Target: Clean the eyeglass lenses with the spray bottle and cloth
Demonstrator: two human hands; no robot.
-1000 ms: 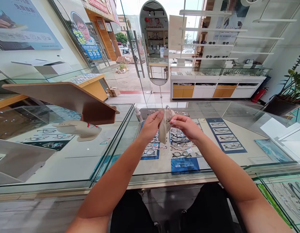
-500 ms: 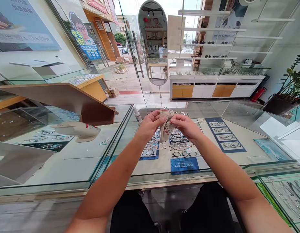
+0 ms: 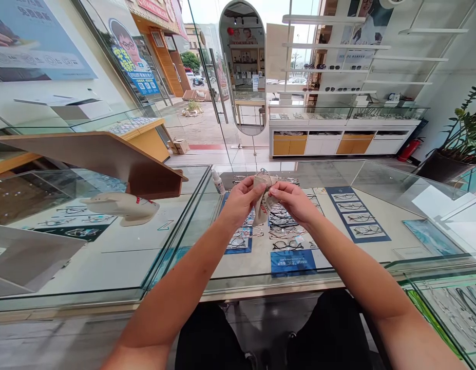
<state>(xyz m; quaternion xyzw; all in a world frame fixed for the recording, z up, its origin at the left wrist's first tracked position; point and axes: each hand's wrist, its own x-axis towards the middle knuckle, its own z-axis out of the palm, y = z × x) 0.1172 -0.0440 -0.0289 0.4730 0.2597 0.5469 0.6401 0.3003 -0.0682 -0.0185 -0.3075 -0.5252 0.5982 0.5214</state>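
My left hand (image 3: 242, 196) pinches a beige cloth (image 3: 260, 209) with dark and red print, folded over part of a pair of thin-rimmed eyeglasses (image 3: 273, 203). Thumb and fingers of my right hand (image 3: 290, 199) are closed on the eyeglasses at the cloth's right side. The cloth hides much of the frame and hangs down between both hands. Both hands are above the glass display counter (image 3: 238, 282), over rows of spectacle frames (image 3: 287, 245). Just beyond my left hand stands a small white spray bottle (image 3: 218, 182).
A blue card (image 3: 293, 263) and a blue display strip of glasses (image 3: 358, 215) lie under the glass. To the left are a brown angled board (image 3: 95, 154) and a beige cloth pouch (image 3: 124, 206). An oval mirror (image 3: 243, 67) stands beyond; a potted plant (image 3: 449, 159) is at right.
Both hands keep their hold on the cloth and eyeglasses. They have shifted only very slightly, with the cloth's hanging end moving a little.
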